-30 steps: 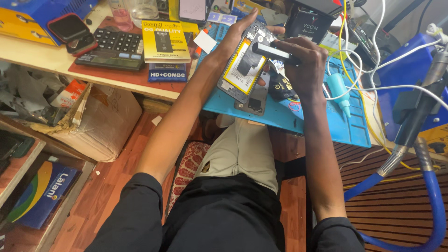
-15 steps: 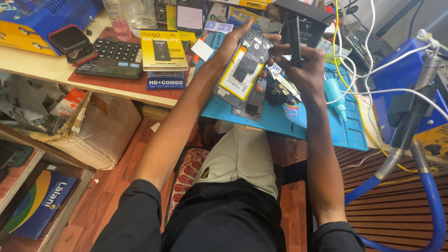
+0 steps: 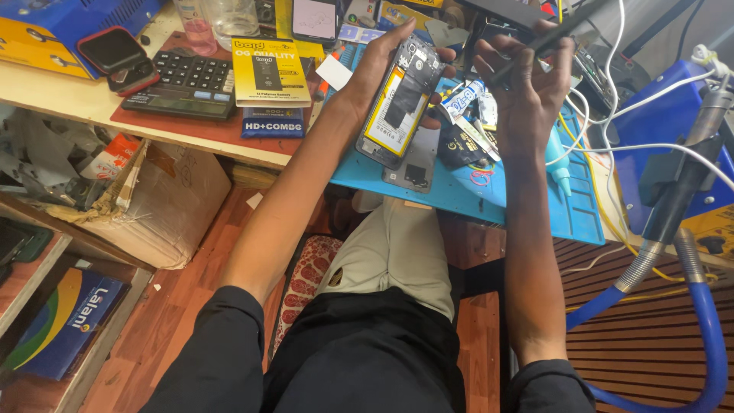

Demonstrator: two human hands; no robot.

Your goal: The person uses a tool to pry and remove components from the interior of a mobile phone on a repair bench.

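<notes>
Your left hand (image 3: 380,73) grips an opened smartphone (image 3: 400,103), yellow-edged battery up, above the blue work mat (image 3: 459,191), its long axis running one to seven o'clock. Your right hand (image 3: 527,92) pinches a slim dark tool (image 3: 547,42) at three o'clock.

A black calculator (image 3: 182,86) lies far left on the wooden bench, a yellow packet (image 3: 269,70) just right of it; a cardboard box (image 3: 164,203) sits below; a blue hose (image 3: 692,321) curves near right.
</notes>
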